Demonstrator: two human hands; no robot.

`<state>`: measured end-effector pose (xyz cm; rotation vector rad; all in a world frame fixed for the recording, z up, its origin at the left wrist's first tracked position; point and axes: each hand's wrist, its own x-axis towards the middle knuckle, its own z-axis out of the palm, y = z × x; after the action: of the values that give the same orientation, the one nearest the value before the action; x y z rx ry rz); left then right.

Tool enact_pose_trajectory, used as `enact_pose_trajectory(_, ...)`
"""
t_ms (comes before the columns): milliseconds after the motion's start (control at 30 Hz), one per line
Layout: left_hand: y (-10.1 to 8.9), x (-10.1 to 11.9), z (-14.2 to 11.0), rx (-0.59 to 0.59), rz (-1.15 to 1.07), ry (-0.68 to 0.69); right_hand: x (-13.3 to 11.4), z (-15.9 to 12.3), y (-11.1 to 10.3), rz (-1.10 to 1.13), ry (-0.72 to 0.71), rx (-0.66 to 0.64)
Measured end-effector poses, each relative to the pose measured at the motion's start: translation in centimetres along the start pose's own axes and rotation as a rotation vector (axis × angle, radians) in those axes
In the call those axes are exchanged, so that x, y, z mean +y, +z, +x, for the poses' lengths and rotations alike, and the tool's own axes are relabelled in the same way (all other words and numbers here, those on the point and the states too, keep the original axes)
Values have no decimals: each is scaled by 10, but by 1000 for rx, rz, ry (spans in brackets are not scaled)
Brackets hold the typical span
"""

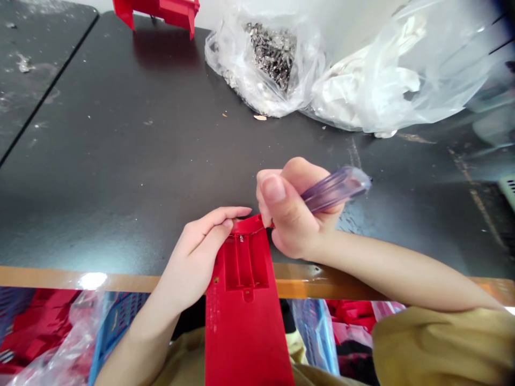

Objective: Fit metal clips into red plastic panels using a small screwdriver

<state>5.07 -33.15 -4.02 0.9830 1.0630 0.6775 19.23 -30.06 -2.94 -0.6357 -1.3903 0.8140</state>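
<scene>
A long red plastic housing (pixel 247 338) reaches from my lap over the table's front edge. Near its far end is a recessed compartment with ridges, like a battery compartment, and a small metal spring (pixel 241 238) shows at the compartment's far wall. My left hand (pixel 205 246) grips the housing's far left corner, thumb and fingers closed around it. In my right hand (pixel 293 209) is a screwdriver (pixel 336 188) with a translucent purple handle, held in a fist. Its thin shaft points left over the compartment's far end; the tip is too small to make out.
At the back stands an open plastic bag (pixel 271 59) of small metal parts, beside a bag of white pieces (pixel 362 86). Another red part (pixel 159 10) sits at the back left. Below the wooden table edge (pixel 132 282) are blue baskets (pixel 116 327) and red parts (pixel 40 321).
</scene>
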Motion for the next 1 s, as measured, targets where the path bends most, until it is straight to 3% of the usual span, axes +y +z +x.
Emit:
enact_pose_trajectory(167,-1,-3,2,-10,-9,21,2,-1,1,5,-79,3)
enact_pose_trajectory(467,-1,1,1,37,73,30,-1,1,-6,-61,53,40)
enact_pose_trajectory(1000,-1,-5,3,-15,-7,64,-2,-7,-3,-183,-98,12)
